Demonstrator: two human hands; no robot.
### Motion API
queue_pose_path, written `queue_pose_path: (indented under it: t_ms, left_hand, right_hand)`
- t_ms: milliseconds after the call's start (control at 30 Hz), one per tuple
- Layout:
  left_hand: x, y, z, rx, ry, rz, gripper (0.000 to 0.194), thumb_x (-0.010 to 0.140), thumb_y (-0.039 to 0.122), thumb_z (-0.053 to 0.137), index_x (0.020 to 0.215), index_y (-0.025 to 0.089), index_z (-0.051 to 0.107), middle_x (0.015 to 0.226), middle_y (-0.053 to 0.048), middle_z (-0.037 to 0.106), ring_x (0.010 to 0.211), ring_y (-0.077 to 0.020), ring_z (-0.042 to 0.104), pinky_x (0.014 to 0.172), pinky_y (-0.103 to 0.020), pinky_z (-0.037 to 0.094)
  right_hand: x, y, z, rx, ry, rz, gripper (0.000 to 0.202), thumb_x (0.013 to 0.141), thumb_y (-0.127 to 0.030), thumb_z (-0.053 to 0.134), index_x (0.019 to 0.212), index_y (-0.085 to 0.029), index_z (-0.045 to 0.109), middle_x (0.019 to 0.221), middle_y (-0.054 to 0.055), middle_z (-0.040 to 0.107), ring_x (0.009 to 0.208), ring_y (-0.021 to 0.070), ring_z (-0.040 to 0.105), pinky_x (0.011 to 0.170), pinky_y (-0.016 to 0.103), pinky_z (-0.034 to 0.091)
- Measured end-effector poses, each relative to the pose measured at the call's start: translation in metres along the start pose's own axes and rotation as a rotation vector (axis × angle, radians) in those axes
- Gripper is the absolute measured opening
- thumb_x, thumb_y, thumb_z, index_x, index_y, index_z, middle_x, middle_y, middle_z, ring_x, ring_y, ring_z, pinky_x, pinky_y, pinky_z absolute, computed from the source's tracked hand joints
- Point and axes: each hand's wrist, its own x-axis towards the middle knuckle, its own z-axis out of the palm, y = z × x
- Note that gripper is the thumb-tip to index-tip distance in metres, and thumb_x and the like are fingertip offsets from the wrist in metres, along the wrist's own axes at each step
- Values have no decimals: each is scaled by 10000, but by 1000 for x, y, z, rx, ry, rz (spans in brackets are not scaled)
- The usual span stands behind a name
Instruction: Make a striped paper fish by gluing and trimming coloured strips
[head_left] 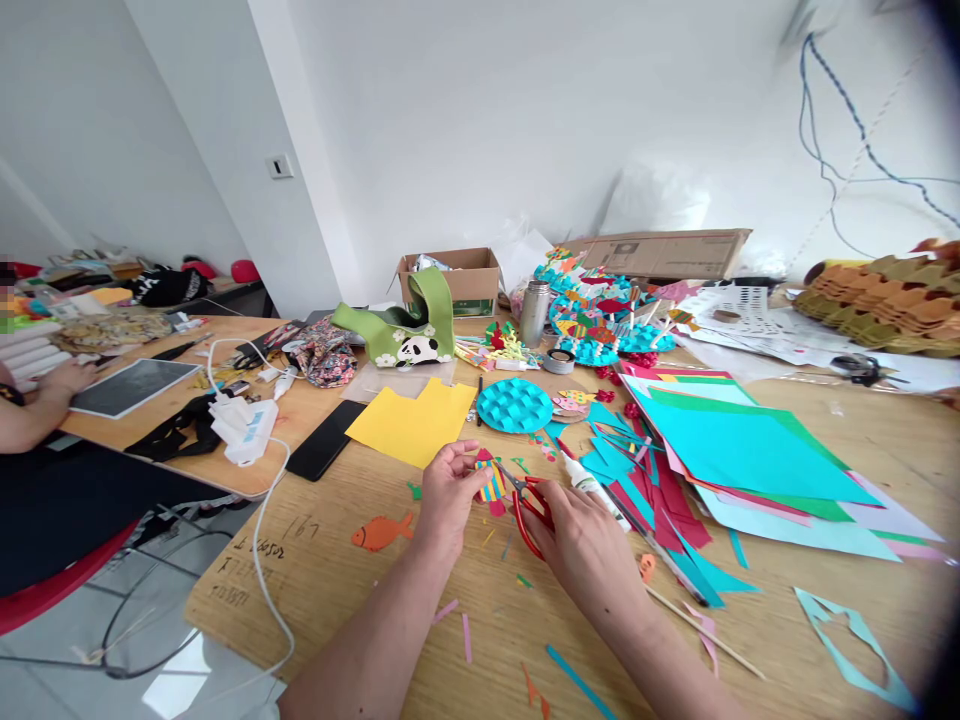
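Observation:
Between the fingertips of my left hand (448, 490) is a small striped paper cutout (491, 482) in yellow, blue and red. My right hand (581, 540) grips red-handled scissors (531, 515), and their blades reach the right edge of the cutout. An orange paper fish (382, 532) lies on the table left of my left wrist. Just beyond my right hand rests a white glue bottle (596, 490). Farther back is a round turquoise paper piece with a raised pattern (514, 405), with a yellow paper sheet (414, 422) to its left.
Coloured paper sheets (757, 445) and turquoise scraps (611, 455) spread on the right. A black phone (326, 440), a white power strip (244, 425) and a green panda bag (409, 335) stand left. Behind are a steel bottle (535, 313) and a cardboard box (480, 268). Another person's arm (34, 410) rests far left.

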Motion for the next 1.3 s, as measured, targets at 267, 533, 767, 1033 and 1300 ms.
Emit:
queue_pose_path:
  t_ms: [267,533,767,1033,1300]
  left_hand:
    - [-1,0,0,-11,-24,-3,445,584,203,732,989,141,559,763,-47,700,593,-171,657,509,-242,470]
    - [-1,1,0,-1,-14,-3,433,582,202,725,979,143,564,764,-41,694,600,-161,645,510,-238,462]
    - [-1,1,0,-15,-20,-2,445,581,199,725,990,138,562,733,-31,685,601,-162,642,519,-241,466]
    - [-2,2,0,-24,-29,0,435,580,201,738,986,147,590,739,-38,691,593,-164,644,516,-236,463]
    - [-4,2,1,44,-50,109,547,605,211,738,1146,183,662,747,4,654,564,-86,554,483,-177,429]
  right_hand:
    - [0,0,-1,-10,-3,-7,287,964,-363,401,837,-175,578,701,66,674,662,209,636,624,300,380]
    - [0,0,-1,1,-17,-1,264,956,-355,423,846,-172,580,710,66,673,665,211,634,626,298,386]
    - [1,-1,-1,8,-4,1,271,959,-356,416,842,-172,578,706,62,670,660,207,630,623,294,382]
    - [0,0,-1,11,-25,6,250,954,-350,429,856,-175,578,729,66,675,679,206,633,631,299,385]
    - [1,-1,-1,7,-7,3,274,962,-364,411,838,-179,571,696,58,667,653,201,631,617,296,381]
